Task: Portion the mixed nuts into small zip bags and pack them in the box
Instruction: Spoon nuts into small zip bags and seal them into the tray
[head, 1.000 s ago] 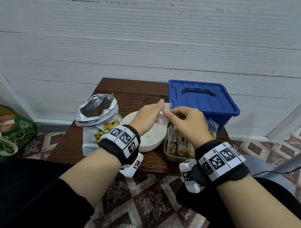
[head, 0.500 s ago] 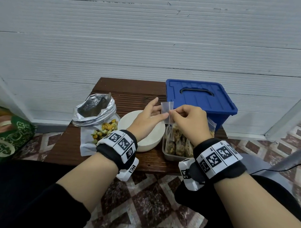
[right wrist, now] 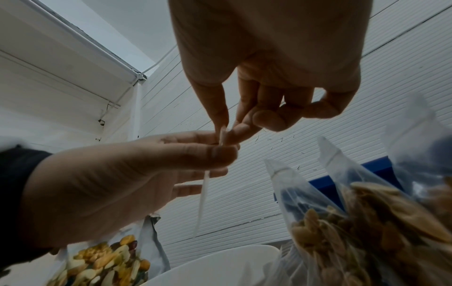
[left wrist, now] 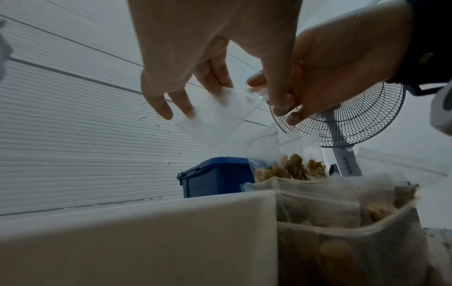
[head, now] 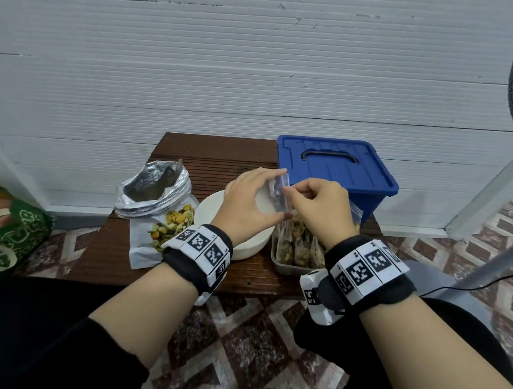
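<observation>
Both hands, left and right, pinched a flat, empty, clear zip bag (no readable writing anywhere).

I'm sitting in what looks like a home, at a low dark wooden table on patterned floor tiles against a white ribbed wall, with a standing fan and a green cloth bag nearby.

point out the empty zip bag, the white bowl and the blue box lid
empty zip bag (left wrist: 217, 120), left wrist view, middle of its flat face
white bowl (head: 210, 205), head view, bare left rim
blue box lid (head: 363, 173), head view, flat top right of the handle recess
</observation>
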A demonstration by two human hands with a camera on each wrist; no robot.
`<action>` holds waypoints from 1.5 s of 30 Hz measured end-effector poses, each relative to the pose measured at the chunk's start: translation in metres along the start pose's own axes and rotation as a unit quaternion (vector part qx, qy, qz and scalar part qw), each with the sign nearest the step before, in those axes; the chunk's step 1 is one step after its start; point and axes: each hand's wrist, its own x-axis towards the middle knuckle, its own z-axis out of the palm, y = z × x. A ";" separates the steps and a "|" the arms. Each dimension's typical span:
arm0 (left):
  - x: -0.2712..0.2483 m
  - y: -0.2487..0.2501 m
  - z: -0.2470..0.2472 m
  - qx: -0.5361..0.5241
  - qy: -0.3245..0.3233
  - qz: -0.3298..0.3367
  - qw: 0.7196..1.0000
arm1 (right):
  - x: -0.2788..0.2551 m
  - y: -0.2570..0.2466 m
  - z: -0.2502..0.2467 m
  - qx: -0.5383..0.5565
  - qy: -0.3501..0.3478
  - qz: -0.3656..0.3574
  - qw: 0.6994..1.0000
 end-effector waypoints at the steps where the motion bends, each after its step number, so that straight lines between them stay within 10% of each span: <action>1: 0.000 0.000 0.000 -0.005 0.008 0.001 1.000 | 0.000 -0.001 -0.001 0.003 -0.001 -0.002 1.000; 25: -0.008 0.006 -0.039 -0.100 0.085 -0.073 0.989 | -0.007 -0.013 0.004 0.053 0.013 -0.028 0.998; 37: -0.029 -0.011 -0.178 -0.015 0.242 -0.072 0.967 | 0.005 -0.080 0.069 0.053 -0.088 -0.049 0.993; 45: -0.021 -0.082 -0.213 0.167 0.136 -0.068 0.974 | 0.029 -0.106 0.129 0.027 -0.120 -0.042 0.992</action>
